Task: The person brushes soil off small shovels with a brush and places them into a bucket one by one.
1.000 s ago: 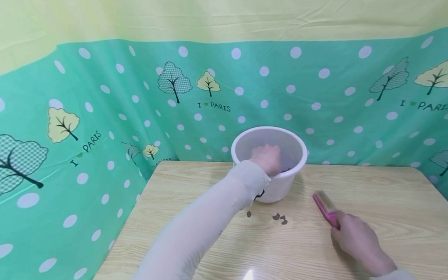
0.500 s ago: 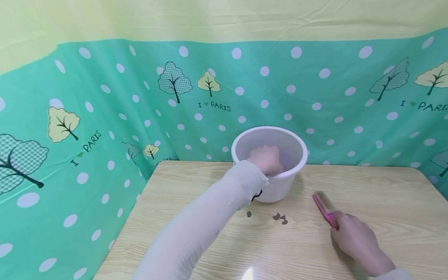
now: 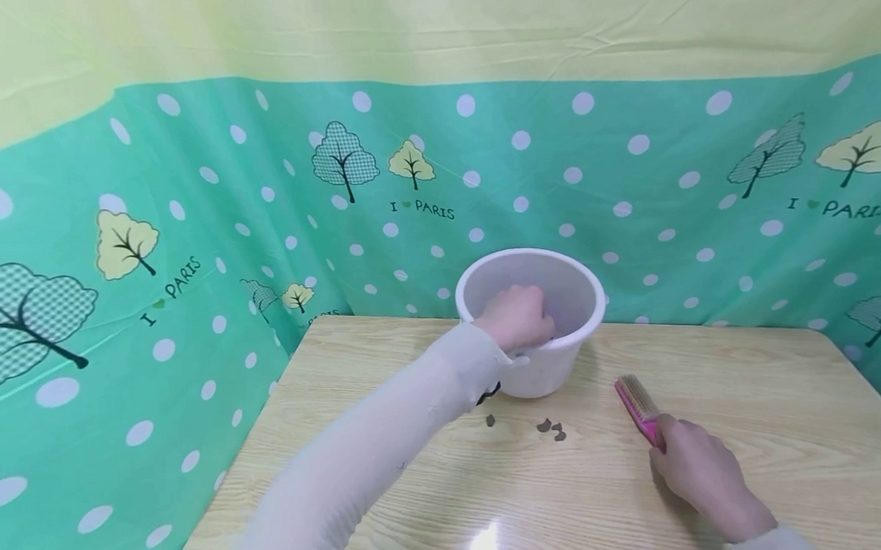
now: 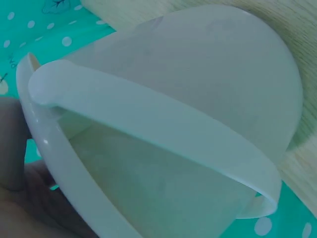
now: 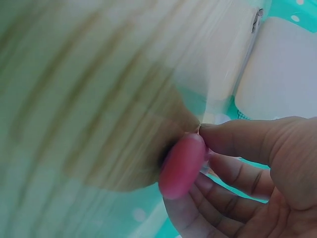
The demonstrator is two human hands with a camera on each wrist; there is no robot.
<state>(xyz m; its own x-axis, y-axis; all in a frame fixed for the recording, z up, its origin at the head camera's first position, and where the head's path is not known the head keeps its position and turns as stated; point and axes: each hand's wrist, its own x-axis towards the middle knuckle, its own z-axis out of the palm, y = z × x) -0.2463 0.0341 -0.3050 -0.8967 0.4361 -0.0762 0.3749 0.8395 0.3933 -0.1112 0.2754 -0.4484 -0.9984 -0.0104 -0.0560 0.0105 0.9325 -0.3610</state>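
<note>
My left hand (image 3: 513, 316) reaches over the near rim into a white plastic bucket (image 3: 542, 374) at the back of the table. The knuckles show above; the fingertips are hidden inside, and I cannot tell whether they hold anything. In the left wrist view the bucket's handle (image 4: 163, 116) hangs down its outer side, with the hand (image 4: 29, 210) beyond the rim. My right hand (image 3: 703, 474) grips the pink handle of a brush (image 3: 638, 405), bristles facing up. The right wrist view shows thumb and fingers pinching the handle's rounded pink end (image 5: 182, 166).
Several small dark brown flakes (image 3: 544, 425) lie on the wooden table (image 3: 736, 374) in front of the bucket. A green polka-dot curtain (image 3: 532, 165) hangs right behind the bucket and along both sides.
My left hand has shifted slightly left inside the bucket, and its forearm has swung a little left. My right hand and the brush have stayed in place.
</note>
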